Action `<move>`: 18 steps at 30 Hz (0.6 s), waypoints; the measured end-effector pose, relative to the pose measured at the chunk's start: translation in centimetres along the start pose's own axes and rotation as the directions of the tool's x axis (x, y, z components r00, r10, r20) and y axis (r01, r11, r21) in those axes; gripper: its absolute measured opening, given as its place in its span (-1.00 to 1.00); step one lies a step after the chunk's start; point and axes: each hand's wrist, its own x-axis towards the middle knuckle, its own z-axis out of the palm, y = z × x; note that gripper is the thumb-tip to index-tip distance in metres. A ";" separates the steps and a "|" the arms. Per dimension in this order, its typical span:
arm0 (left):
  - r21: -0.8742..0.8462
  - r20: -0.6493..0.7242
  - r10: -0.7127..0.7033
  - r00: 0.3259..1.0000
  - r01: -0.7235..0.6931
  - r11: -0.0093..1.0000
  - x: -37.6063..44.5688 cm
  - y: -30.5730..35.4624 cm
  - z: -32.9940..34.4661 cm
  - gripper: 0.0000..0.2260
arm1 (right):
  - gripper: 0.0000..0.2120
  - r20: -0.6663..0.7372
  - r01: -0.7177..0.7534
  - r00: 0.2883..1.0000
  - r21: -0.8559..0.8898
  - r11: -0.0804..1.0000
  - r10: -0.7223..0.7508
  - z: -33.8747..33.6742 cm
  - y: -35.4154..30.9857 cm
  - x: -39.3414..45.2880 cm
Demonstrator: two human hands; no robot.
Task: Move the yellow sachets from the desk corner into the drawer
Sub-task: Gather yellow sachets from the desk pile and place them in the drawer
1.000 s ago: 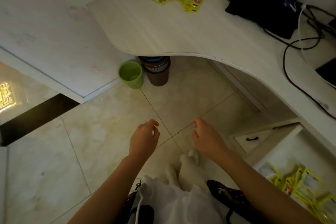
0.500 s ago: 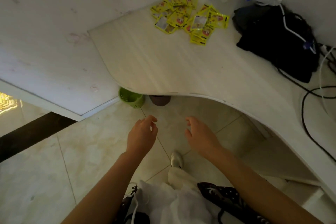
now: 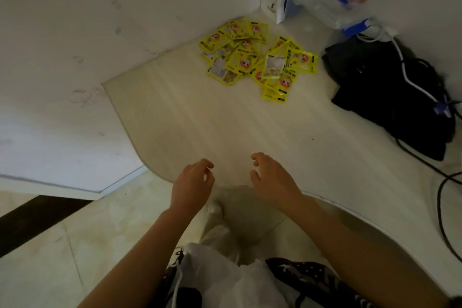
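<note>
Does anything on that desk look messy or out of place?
The yellow sachets lie in a loose, overlapping heap at the desk corner, some face down and at odd angles. Cables trail over the black bag. Nothing looks spilled or broken.

print on the yellow sachets (image 3: pixel 257 57), too blurred to read

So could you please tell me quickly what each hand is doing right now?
Left hand: open, fingers loosely curled, holding nothing.
Right hand: open, fingers loosely curled, holding nothing.
</note>
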 end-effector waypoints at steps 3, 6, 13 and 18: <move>0.018 0.048 0.033 0.998 -0.034 0.999 4.1 -0.7 -0.9 -0.81 | -0.63 -0.028 -0.054 0.998 0.020 0.998 0.054 -0.7 -0.8 2.7; 0.023 0.077 0.050 0.996 -0.052 0.998 8.1 -1.2 -1.9 -0.81 | -0.63 -0.048 -0.099 0.994 0.044 0.994 0.101 -1.1 -1.3 5.1; 0.014 0.145 0.116 0.983 -0.119 0.993 16.1 -0.6 -3.4 -0.82 | -0.64 -0.098 -0.161 0.981 0.072 0.984 0.167 -2.7 -1.2 9.6; 0.010 0.171 0.141 0.975 -0.144 0.989 20.9 1.4 -3.6 -0.83 | -0.64 -0.115 -0.180 0.975 0.071 0.981 0.188 -5.2 -0.3 13.3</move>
